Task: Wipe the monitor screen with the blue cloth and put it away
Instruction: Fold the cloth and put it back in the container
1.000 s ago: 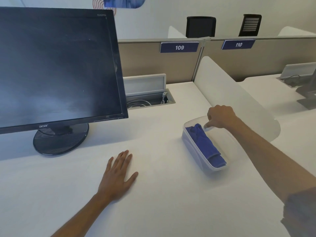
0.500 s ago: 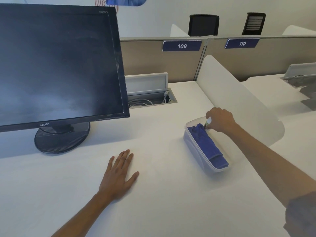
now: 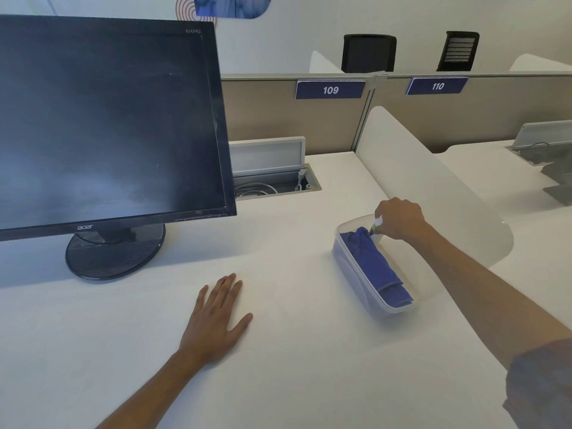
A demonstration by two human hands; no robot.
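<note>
The monitor [image 3: 108, 119] stands far to the left of the right hand [image 3: 399, 219]. Flat and open, the left hand [image 3: 216, 320] braces on the desk [image 3: 278, 382]. Just below the right hand sits the tub [image 3: 356, 274]; its fingers pinch the cloth [image 3: 374, 264] inside, probably to lift it.

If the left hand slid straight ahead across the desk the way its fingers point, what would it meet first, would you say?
The left hand lies flat, fingers pointing away and slightly right. That line looks free across the desk until the open cable tray, probably passing right of the monitor base, though depth is uncertain.
</note>
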